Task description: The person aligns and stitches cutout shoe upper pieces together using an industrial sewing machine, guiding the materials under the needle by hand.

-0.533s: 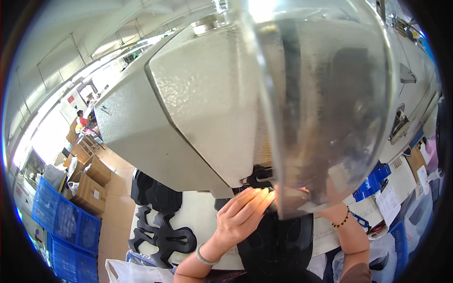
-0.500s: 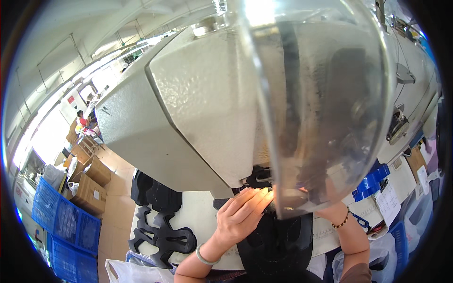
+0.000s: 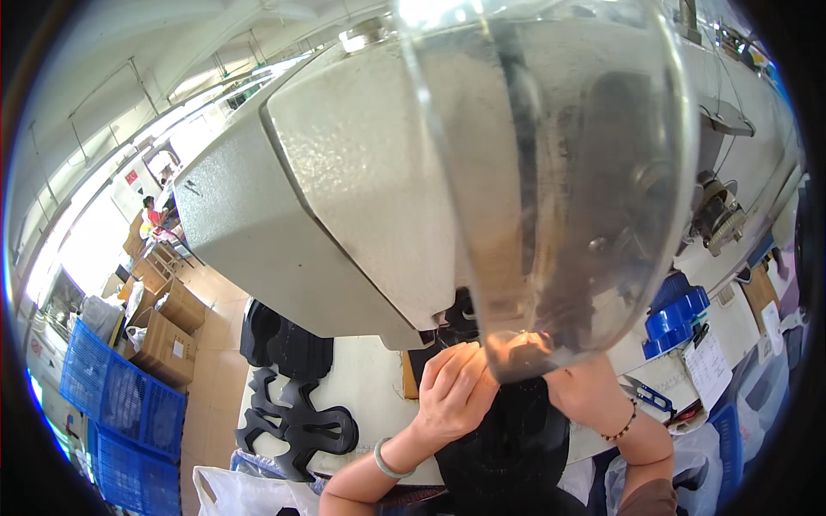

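Observation:
A black padded piece (image 3: 503, 456) with stitched seams lies in front of me, under the head of a large grey-beige sewing machine (image 3: 361, 189). My left hand (image 3: 456, 391), a pale bangle on its wrist, is closed at the piece's far left edge, its bent fingers pressed together. My right hand (image 3: 581, 387), with a beaded bracelet, comes in from the right. Its fingers draw together under lamp light, seen blurred through a clear curved shield (image 3: 585, 172), so what lies between them is hidden. The needle area is hard to make out.
Black cut-out pieces (image 3: 301, 426) and a stack of black pads (image 3: 288, 344) lie left on the table. Right are a blue round container (image 3: 675, 318), blue thread snips (image 3: 650, 396) and a paper sheet (image 3: 707, 370). Blue crates (image 3: 120, 387) and cartons (image 3: 163, 348) stand on the floor.
My left hand has shifted slightly right and nearer me, its fingers more curled. The right hand has come left and nearer, more of it clear of the shield. My view has shifted a little.

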`<state>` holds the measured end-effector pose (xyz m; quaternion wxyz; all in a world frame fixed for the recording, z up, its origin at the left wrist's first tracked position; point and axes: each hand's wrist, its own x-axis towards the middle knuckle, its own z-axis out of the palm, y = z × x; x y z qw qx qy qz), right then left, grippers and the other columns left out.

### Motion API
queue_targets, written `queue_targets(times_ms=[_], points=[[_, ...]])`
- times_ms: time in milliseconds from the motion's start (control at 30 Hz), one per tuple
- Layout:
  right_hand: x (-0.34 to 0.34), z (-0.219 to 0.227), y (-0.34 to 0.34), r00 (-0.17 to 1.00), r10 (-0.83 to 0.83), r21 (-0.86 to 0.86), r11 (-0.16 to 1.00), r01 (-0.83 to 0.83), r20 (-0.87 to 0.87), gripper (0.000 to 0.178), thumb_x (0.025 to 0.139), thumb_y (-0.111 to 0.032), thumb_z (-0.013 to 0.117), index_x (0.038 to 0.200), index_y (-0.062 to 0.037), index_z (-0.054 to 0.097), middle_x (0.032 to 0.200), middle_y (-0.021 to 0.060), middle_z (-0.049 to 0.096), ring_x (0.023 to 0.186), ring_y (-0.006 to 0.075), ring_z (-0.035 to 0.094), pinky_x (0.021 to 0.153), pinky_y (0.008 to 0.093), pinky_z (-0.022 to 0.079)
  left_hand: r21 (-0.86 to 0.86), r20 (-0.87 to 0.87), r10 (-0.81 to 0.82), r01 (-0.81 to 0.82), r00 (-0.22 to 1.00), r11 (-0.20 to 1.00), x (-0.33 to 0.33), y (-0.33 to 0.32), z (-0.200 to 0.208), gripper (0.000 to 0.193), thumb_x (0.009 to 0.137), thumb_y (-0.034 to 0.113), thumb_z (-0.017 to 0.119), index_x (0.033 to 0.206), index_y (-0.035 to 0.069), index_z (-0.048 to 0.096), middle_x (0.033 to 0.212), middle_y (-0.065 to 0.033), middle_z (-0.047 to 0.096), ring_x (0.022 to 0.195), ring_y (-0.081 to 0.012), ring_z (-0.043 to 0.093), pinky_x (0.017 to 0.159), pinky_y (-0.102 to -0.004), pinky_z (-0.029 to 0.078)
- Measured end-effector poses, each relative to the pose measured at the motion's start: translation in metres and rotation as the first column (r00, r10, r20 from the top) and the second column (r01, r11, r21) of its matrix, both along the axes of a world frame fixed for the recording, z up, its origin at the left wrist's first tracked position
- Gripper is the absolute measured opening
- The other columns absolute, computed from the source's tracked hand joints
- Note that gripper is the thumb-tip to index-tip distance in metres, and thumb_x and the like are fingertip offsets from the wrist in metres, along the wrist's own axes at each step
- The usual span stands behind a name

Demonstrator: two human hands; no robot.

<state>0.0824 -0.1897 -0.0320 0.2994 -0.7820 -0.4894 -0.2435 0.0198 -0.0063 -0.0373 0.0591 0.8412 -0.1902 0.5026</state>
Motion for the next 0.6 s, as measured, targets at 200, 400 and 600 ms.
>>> queue_targets(times_ms=[200, 400, 600], points=[[-0.024, 0.040, -0.012, 0.991, -0.024, -0.005, 1.000, 0.023, -0.131, 0.041, 0.071, -0.020, 0.074, 0.104, -0.0004, 0.058, 0.111, 0.0151, 0.056, 0.090, 0.0311, 0.056, 0.076, 0.0390, 0.045, 0.006, 0.103, -0.035, 0.035, 0.994, 0.999, 0.006, 0.018, -0.009, 0.022, 0.064, 0.000, 0.072, 0.085, 0.004, 0.068, 0.094, -0.0055, 0.062, 0.091, -0.0234, 0.060, 0.078, -0.0354, 0.053], [0.056, -0.013, -0.027, 0.656, 0.081, 0.046, 0.997, -0.070, -0.751, 0.034, 0.076, -0.018, 0.072, 0.104, -0.0031, 0.062, 0.097, 0.0113, 0.063, 0.091, 0.0252, 0.061, 0.076, 0.0352, 0.049, -0.020, 0.146, -0.088, 0.091, 0.985, 0.996, 0.008, 0.016, -0.005, 0.024, 0.063, -0.002, 0.073, 0.085, 0.005, 0.069, 0.094, -0.0027, 0.060, 0.092, -0.0208, 0.060, 0.075, -0.0327, 0.056], [0.040, -0.035, 0.002, -0.079, 0.716, 0.708, 0.698, 0.106, -0.694, 0.043, 0.076, -0.001, 0.071, 0.116, -0.0019, 0.055, 0.113, 0.0089, 0.060, 0.106, 0.0182, 0.056, 0.093, 0.0353, 0.047, -0.055, 0.082, -0.126, 0.130, 0.989, 0.990, 0.010, 0.024, -0.008, 0.025, 0.063, 0.001, 0.075, 0.088, 0.006, 0.070, 0.095, -0.0021, 0.061, 0.093, -0.0206, 0.060, 0.075, -0.0310, 0.056]])
